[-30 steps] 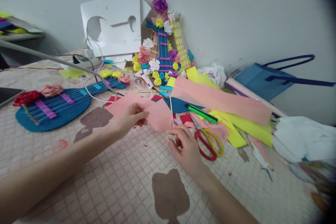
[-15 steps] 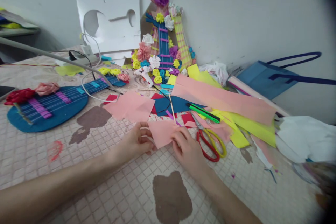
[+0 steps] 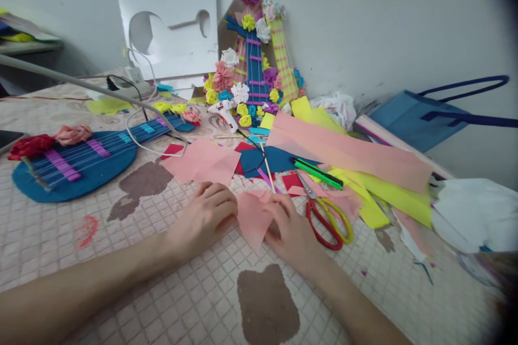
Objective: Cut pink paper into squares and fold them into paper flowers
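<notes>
A small piece of pink crepe paper hangs between my two hands, its lower corner pointing toward me. My left hand is closed, its curled fingers at the paper's left edge; the fingertips are hidden. My right hand pinches the paper's right side between thumb and fingers. A thin wooden stick runs down to the top of that right-hand pinch; whether the fingers grip it too I cannot tell. Beyond my left hand lies a larger pink sheet. Scissors with red and yellow handles rest right of my right hand.
A green cutter lies among pink strips and yellow paper. Behind stands a white glue gun. At left is a blue paper guitar; decorated guitars lean on the wall. A white cable crosses the left side.
My left hand has turned over, its back now upward with fingers curled in. The small pink paper has bent and its lower corner swung down. The view shifted slightly.
</notes>
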Motion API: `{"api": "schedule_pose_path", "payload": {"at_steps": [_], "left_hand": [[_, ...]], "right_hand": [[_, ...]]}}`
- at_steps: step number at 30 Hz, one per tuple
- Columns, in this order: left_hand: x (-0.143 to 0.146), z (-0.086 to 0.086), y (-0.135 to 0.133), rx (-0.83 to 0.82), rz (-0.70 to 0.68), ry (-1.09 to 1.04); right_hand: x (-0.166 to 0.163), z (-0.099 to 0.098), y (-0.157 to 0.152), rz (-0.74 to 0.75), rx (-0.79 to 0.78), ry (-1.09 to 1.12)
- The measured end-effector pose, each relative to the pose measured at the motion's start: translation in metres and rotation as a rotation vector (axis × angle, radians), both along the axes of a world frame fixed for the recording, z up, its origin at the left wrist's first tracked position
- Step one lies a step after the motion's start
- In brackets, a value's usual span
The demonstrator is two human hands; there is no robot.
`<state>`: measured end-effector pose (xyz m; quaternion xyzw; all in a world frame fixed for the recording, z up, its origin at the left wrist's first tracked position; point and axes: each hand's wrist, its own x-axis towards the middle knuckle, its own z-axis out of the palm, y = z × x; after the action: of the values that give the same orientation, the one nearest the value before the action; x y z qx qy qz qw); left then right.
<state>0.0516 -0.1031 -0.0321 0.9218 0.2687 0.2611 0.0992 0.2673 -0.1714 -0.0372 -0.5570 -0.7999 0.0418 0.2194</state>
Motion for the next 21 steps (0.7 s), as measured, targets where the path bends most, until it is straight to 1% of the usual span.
{"api": "schedule_pose_path", "payload": {"at_steps": [3,5,7,10,14,16,18,21], "left_hand": [[0.001,0.001,-0.005,0.004,-0.039,0.029],[0.001,0.001,-0.005,-0.045,-0.082,0.026],[0.002,0.0,-0.004,-0.128,-0.12,0.009],[0.002,0.0,0.001,-0.212,-0.174,-0.003],[0.0,-0.001,0.004,-0.186,-0.233,0.032],[0.0,-0.001,0.003,-0.192,-0.252,0.055],[0.0,-0.001,0.003,-0.24,-0.258,0.06],[0.001,0.0,0.004,-0.359,-0.239,0.026]], "right_hand": [[-0.001,0.003,-0.004,0.178,-0.025,-0.05],[0.002,0.004,-0.005,0.257,-0.057,-0.041],[0.008,0.004,-0.004,0.304,-0.106,0.004],[0.015,0.004,-0.002,0.319,-0.165,0.089],[0.02,0.007,-0.003,0.268,-0.208,0.142],[0.022,0.01,-0.005,0.284,-0.233,0.132],[0.024,0.012,-0.007,0.308,-0.262,0.138],[0.026,0.013,-0.008,0.306,-0.303,0.196]]}}
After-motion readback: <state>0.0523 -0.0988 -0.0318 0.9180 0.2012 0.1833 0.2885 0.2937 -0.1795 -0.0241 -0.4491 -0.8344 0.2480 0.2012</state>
